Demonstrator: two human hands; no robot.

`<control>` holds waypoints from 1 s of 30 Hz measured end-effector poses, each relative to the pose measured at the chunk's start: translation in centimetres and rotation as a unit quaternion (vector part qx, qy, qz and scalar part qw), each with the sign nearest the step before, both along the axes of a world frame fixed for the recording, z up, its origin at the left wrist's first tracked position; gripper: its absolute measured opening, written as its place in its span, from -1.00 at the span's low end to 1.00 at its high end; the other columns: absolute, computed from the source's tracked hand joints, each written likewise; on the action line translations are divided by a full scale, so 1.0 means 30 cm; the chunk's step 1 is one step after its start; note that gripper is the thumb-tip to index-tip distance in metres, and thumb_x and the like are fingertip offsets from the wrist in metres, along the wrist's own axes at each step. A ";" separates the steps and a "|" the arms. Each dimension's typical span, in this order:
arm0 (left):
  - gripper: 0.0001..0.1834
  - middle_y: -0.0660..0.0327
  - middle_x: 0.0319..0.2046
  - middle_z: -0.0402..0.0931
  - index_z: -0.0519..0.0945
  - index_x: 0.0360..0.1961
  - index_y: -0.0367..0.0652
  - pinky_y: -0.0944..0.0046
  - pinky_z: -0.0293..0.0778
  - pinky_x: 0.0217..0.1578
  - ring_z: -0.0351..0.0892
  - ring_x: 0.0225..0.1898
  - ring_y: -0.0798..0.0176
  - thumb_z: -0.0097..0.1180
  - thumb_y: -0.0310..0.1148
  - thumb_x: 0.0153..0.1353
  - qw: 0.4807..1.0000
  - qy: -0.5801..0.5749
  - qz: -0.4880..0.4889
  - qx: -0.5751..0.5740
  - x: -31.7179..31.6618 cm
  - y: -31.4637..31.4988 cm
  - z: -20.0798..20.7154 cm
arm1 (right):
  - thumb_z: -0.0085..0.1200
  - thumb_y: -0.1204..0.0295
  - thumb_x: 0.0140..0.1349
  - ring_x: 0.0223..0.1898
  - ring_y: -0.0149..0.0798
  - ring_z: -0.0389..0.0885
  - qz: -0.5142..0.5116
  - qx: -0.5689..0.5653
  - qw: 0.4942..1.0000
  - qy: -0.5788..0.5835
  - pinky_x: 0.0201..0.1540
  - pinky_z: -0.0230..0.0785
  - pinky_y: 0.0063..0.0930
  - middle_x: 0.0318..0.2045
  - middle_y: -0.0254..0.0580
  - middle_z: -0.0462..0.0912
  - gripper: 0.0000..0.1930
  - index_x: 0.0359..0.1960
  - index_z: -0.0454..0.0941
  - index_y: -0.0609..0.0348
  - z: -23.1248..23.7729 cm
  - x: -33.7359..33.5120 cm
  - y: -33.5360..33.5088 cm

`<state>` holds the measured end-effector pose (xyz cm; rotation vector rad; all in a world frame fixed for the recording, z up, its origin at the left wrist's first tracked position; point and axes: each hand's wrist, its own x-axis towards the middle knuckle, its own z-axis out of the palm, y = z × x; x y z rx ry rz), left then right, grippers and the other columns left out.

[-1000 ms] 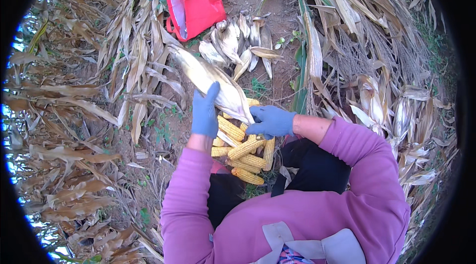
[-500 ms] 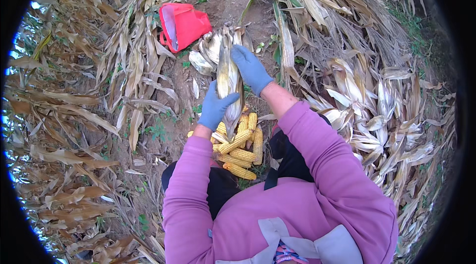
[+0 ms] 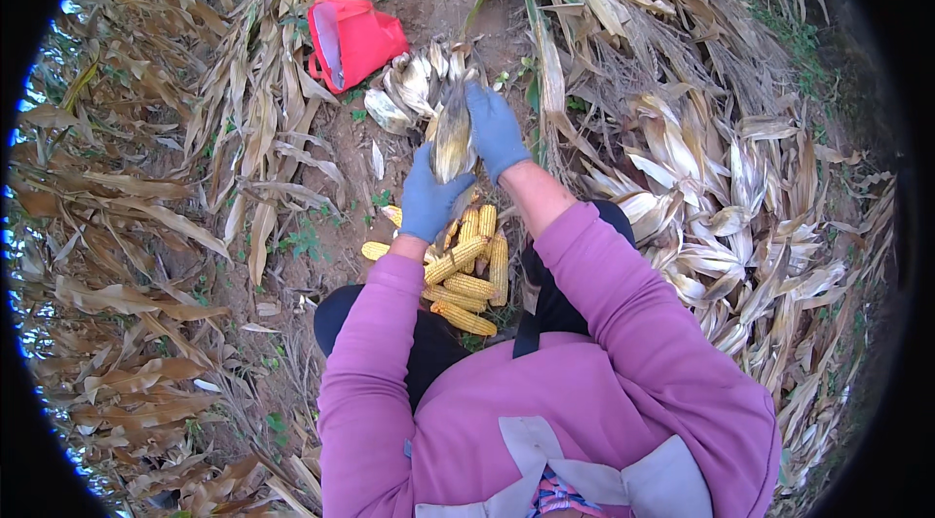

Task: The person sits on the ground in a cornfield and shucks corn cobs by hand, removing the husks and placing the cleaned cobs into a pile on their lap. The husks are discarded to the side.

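Note:
An ear of corn [image 3: 453,143], still in its dry, dark-streaked husk, is held up between my two hands. My left hand [image 3: 429,195], in a blue-grey glove, closes round its lower end, the thumb across the front. Along the ear's right side, my right hand [image 3: 497,129] in a matching glove grips the husk near its upper end. Just below the hands a pile of bare yellow corn cobs [image 3: 466,286] lies on the ground between my knees. Several unpeeled ears [image 3: 409,90] rest beyond my hands, partly hidden behind the held one.
A red bag [image 3: 362,43] lies at the far left of the unpeeled ears. Heaped pale husks [image 3: 716,216] spread over the ground at right. Dry corn stalks [image 3: 643,2] lie at the far right, and more dry leaves [image 3: 127,197] cover the left side.
The ear's lower end no longer hangs over the cob pile; the ear now looks shorter and more upright toward me. My left hand has shifted slightly up it. The whole view has shifted a little.

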<state>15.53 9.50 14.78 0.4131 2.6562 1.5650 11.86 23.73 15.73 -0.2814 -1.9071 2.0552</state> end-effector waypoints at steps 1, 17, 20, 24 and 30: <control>-0.23 -0.08 -0.09 0.49 0.29 0.12 -0.29 0.18 0.40 -0.04 0.53 -0.07 0.02 0.37 -0.27 -0.11 1.000 0.017 0.002 0.004 -0.011 0.001 -0.009 | -0.11 0.07 0.34 -0.20 -0.25 0.53 0.011 -0.014 1.000 0.001 -0.08 0.34 -0.38 -0.24 -0.04 0.60 -0.49 -0.07 0.46 0.40 0.015 0.003 -0.001; -0.09 -0.10 0.13 0.26 0.24 0.21 -0.26 -0.03 0.13 0.17 0.23 0.16 -0.15 0.35 -0.05 -0.11 0.935 0.242 0.024 -0.259 -0.150 0.022 -0.001 | -0.14 0.10 0.36 -0.27 -0.26 0.57 -0.033 -0.380 0.924 -0.006 -0.12 0.41 -0.44 -0.24 -0.17 0.61 -0.60 -0.12 0.49 0.21 -0.139 -0.141 0.056; -0.23 -0.09 0.17 0.22 0.22 0.21 -0.36 0.10 0.14 0.18 0.23 0.19 0.00 0.21 -0.09 0.10 0.993 0.118 0.010 0.027 -0.083 0.084 -0.001 | -0.13 0.10 0.36 -0.24 -0.34 0.51 -0.056 -0.269 0.961 -0.039 -0.10 0.35 -0.48 -0.21 -0.20 0.57 -0.57 -0.08 0.47 0.27 -0.057 -0.079 -0.007; -0.41 0.01 0.02 0.38 0.27 0.14 -0.37 0.27 0.34 0.01 0.40 0.02 0.23 0.09 -0.18 0.22 0.953 -0.068 0.121 0.270 -0.159 0.106 -0.019 | -0.16 0.08 0.37 -0.25 -0.39 0.41 0.043 -0.309 0.949 -0.043 -0.10 0.29 -0.49 -0.28 -0.26 0.53 -0.53 -0.03 0.45 0.30 -0.032 -0.014 -0.091; -0.59 0.09 -0.29 0.53 0.50 -0.17 -0.25 0.29 0.46 -0.25 0.54 -0.33 0.24 -0.12 -0.08 0.29 0.830 -0.148 0.153 0.515 -0.344 -0.092 -0.025 | -0.25 0.11 0.40 -0.42 -0.23 0.52 0.146 -0.624 0.766 -0.051 -0.25 0.43 -0.34 -0.49 -0.17 0.54 -0.59 -0.40 0.42 0.19 -0.019 -0.054 -0.135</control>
